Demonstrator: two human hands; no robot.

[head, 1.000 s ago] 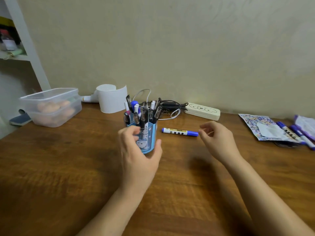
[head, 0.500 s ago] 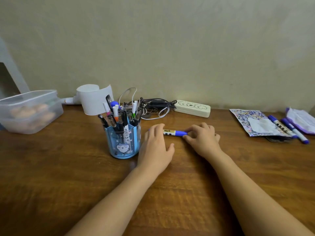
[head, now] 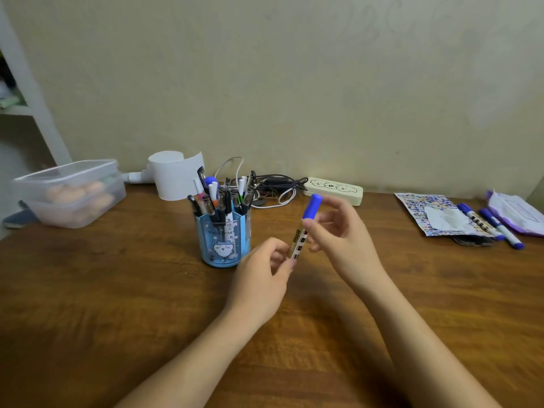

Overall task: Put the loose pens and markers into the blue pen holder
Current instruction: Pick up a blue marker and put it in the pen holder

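Observation:
A blue pen holder (head: 223, 241) with a cartoon face stands on the wooden table, packed with several pens. Just to its right, a blue-capped marker (head: 306, 223) is raised off the table, nearly upright with its cap on top. My left hand (head: 265, 275) pinches its lower end. My right hand (head: 341, 240) grips it just below the cap. Two more blue markers (head: 488, 222) lie at the far right of the table.
A clear lidded food box (head: 70, 192) sits at the left. A white paper roll (head: 175, 175), tangled cables (head: 273, 188) and a cream power strip (head: 334, 189) line the wall. A patterned packet (head: 424, 210) and a purple-edged pouch (head: 515, 212) lie at the right.
The marker lay on the table with both hands on it half a second ago. Both hands have lifted it and tipped it upright beside the holder.

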